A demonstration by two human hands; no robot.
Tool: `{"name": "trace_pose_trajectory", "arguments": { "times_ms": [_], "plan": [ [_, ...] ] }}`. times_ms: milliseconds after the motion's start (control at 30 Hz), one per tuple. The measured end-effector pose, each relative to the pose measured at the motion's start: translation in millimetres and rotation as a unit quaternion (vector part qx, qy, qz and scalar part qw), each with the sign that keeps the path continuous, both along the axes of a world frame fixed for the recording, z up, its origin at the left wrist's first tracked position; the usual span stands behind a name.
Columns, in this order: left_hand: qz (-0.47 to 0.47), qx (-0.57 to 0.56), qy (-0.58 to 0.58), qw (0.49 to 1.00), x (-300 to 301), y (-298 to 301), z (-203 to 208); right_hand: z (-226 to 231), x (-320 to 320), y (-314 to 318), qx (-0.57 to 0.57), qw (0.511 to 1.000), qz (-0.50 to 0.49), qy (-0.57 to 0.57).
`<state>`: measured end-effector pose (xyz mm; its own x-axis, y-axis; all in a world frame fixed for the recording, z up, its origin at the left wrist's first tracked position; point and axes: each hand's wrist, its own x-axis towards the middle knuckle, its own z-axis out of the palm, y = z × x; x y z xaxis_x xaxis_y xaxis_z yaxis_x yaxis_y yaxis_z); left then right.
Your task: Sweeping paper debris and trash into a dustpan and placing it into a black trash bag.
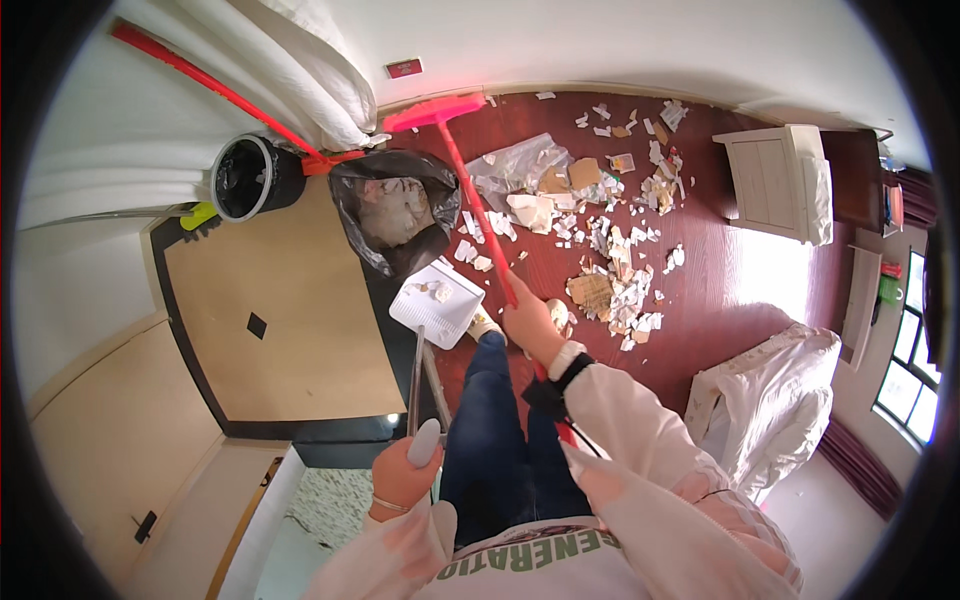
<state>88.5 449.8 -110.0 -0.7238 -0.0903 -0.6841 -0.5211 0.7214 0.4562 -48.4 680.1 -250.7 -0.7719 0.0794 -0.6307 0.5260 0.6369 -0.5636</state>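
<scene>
Right grip [535,325]: closed around the red pole of the broom [480,215]; wrist carries a black band [573,370].
Left grip [403,475]: closed around the upper end of the dustpan [452,318] handle, a pale oval end piece protruding past the fingers.
Broom position: pole slopes away from the right grip; the pinkish-red head sits at the far edge of the floor [690,305], near the wall. Bristle contact with the floor cannot be told.
Dustpan position: white, ribbed tray forward of the left grip, just beside a shoe [487,325]; a few crumpled white scraps lie in it.
Black bag [442,195]: open-mouthed, beyond the dustpan; pale contents visible inside.
Scraps [628,290]: torn white and brown pieces, scattered across the red-brown floor to the right of the broom.
Cardboard piece [590,293]: brown, flat, among the scraps.
Clear plastic sheet [520,165]: crumpled, just right of the broom pole.
Black bin [289,182]: lined, left of the black bag.
Second red tool [215,88]: long-handled, slanting behind the bin.
White cabinet [770,185]: far right, beyond the scraps.
Draped white cloth [775,400]: right side, nearer the person.
</scene>
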Motion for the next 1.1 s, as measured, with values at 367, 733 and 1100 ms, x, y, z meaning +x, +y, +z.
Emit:
{"name": "trace_pose_trajectory", "arguments": {
  "times_ms": [367,733,1100],
  "plan": [
    [0.048,-0.001,-0.053,0.997,10,16,4,-51,25,49,0.031,0.999,-0.026,-0.036],
    [0.126,0.010,-0.010,0.992,19,29,-15,52,110,239,0.164,0.984,0.008,-0.068],
    [0.208,-0.043,-0.024,0.977,53,45,0,83,139,268,0.103,0.983,0.132,-0.073]
  ]
}}
